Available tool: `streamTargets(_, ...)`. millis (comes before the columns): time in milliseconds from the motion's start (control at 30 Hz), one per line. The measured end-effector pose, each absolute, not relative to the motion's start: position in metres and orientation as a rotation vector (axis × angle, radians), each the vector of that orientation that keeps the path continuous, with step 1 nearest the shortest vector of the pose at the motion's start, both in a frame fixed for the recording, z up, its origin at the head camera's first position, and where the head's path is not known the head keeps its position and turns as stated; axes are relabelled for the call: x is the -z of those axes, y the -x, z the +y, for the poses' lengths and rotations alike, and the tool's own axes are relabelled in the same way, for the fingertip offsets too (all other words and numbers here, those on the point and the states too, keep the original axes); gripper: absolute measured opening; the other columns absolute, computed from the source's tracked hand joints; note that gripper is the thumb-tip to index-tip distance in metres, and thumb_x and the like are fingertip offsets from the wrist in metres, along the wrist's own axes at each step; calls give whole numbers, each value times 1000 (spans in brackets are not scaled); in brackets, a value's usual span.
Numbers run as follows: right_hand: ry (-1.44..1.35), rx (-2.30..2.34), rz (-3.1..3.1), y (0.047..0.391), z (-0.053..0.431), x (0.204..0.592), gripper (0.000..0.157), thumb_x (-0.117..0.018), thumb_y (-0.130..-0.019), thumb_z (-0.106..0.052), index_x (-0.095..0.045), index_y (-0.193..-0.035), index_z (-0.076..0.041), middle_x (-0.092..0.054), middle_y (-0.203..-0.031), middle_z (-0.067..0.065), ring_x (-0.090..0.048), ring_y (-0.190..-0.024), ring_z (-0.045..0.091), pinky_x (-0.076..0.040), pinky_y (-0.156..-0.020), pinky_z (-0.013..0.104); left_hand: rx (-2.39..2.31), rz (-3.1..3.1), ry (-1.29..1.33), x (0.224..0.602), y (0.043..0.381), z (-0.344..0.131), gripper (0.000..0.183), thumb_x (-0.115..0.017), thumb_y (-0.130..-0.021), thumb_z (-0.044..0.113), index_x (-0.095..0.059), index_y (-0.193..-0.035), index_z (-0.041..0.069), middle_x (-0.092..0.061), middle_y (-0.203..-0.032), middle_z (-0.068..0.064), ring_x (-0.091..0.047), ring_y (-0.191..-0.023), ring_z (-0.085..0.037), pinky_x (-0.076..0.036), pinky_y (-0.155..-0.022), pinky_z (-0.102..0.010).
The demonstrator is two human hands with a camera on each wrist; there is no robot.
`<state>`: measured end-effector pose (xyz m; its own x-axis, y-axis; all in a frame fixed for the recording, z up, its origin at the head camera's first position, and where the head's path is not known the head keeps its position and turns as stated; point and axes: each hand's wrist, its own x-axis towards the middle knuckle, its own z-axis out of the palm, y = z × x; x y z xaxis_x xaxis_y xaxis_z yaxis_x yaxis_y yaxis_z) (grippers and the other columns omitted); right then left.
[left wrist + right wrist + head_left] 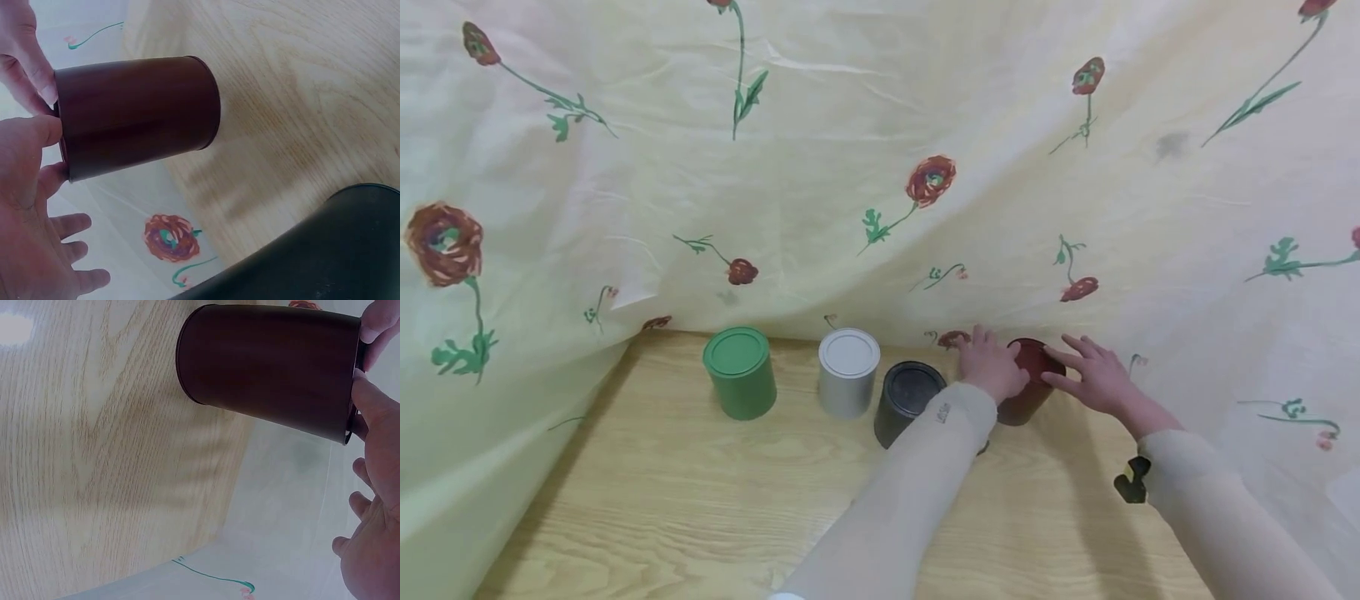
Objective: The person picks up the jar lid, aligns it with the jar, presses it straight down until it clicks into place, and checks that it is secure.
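A dark red can [1023,407] stands upright at the right back of the wooden table. On its left side my left hand [990,364] has thumb and forefinger at the top rim, the other fingers spread away. From the right, my right hand [1099,377] pinches the same rim with thumb and forefinger. Both hands' fingertips meet the rim in the left wrist view, where the red can [137,115] lies sideways across the picture. The right wrist view shows the red can's [269,365] smooth side. A black can [913,388] is just left of my left hand, partly behind the sleeve.
Farther left are a light grey can [848,373] and a green can [740,375], both with lids. A flowered cloth [805,200] rises behind the table [662,492] and along both its sides. Black gear [1132,479] sits at my right wrist.
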<state>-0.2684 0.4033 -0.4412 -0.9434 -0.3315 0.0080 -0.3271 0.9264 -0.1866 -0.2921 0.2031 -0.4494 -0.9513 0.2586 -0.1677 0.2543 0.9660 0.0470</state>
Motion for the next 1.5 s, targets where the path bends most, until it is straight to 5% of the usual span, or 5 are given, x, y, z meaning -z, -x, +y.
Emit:
streamTargets(300, 531, 301, 3073, 266, 405, 437, 61, -69, -104, -38, -58, -150, 0, -39, -156, 44, -25, -146, 70, -25, -114, 82, 93, 2997, -528, 442, 286, 196, 63, -29, -106, 75, -23, -166, 56, -29, -173, 9, -14, -163, -18, -27, -128, -47)
streamTargets(800, 513, 252, 3052, 254, 393, 402, 71, -70, -103, -44, -53, -153, 3, -36, -160, 41, -24, -149, 66, -19, -114, 85, 83, 2995, -726, 400, 263, 162, 61, -38, -108, 69, -33, -165, 50, -27, -175, 9, -14, -164, -19, -21, -131, -50)
streamTargets(1500, 662, 303, 3018, 231, 339, 361, 71, -74, -100, -44, -55, -153, -1, -40, -161, 37, -28, -151, 61, -17, -120, 80, -15, 3011, -699, 361, 246, 26, 66, -39, -110, 64, -36, -168, 35, -23, -178, -3, -15, -165, -30, -18, -131, -59)
